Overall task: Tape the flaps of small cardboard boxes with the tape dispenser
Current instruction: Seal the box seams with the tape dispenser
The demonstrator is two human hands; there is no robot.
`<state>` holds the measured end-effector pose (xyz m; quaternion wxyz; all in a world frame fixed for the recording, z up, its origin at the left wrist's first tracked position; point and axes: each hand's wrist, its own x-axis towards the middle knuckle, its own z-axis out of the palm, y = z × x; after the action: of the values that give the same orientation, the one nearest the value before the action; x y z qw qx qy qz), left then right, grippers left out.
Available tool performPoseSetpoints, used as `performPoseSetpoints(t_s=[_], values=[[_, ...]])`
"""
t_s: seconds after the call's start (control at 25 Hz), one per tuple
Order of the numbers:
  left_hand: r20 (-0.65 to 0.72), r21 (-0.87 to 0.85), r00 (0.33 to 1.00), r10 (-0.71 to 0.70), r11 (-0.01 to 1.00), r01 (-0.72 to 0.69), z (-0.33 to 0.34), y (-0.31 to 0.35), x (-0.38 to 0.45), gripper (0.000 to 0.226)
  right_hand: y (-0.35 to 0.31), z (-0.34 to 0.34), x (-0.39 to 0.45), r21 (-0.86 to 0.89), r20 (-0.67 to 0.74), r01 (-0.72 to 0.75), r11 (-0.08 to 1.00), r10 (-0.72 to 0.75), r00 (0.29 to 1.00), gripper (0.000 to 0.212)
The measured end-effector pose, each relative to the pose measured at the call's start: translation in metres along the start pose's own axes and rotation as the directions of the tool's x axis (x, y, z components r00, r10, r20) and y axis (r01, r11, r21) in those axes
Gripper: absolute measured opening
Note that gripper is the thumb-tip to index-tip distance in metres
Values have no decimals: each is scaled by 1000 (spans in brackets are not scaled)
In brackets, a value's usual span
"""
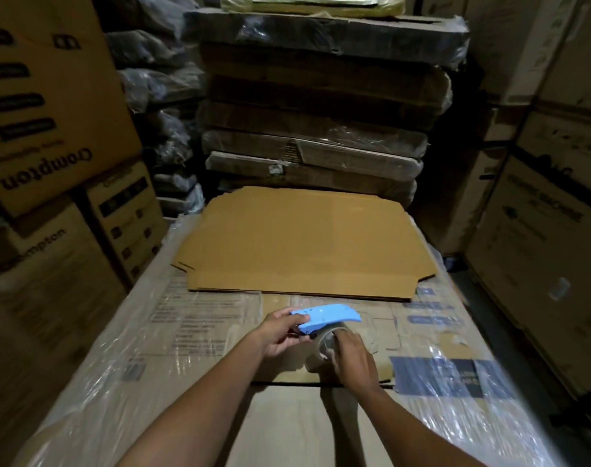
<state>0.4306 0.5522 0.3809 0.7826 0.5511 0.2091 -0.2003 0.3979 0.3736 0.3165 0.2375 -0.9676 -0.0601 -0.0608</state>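
A blue tape dispenser (324, 316) is held just above the work surface in the lower middle. My left hand (282, 333) grips its handle end. A roll of clear tape (328, 342) sits on the dispenser's underside, and my right hand (353, 360) has its fingers curled round that roll. Beyond my hands a flat, unfolded cardboard box (304, 244) lies on the surface, apart from the dispenser. Whether a tape end is pulled out is hidden by my right hand.
The work surface is a plastic-wrapped stack of large cartons (172, 332). Behind it rises a tall pile of flat wrapped cartons (321, 112). Printed boxes (44, 136) wall in the left side and more boxes (550, 230) the right, with a dark gap at the right.
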Motion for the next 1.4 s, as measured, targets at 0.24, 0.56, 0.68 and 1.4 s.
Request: performPoseSetpoints(t_s=[0.24,0.56,0.68,1.4], values=[[58,342,998,-35,940,13,-37,-2,1,43,-24,11,-17,-130,-66,-106,986,98,993,25],[165,706,985,51,691,-154,-57,19,8,45,-41,-11,29,-38,330,-56,998,66,942,80],[128,693,988,81,706,-148,-67,18,8,38,-52,-2,47,-54,627,16,998,21,779,75],[55,-152,988,-147,976,153,-82,-8,1,25,-64,-37,76,-29,645,175,984,-115,756,67]])
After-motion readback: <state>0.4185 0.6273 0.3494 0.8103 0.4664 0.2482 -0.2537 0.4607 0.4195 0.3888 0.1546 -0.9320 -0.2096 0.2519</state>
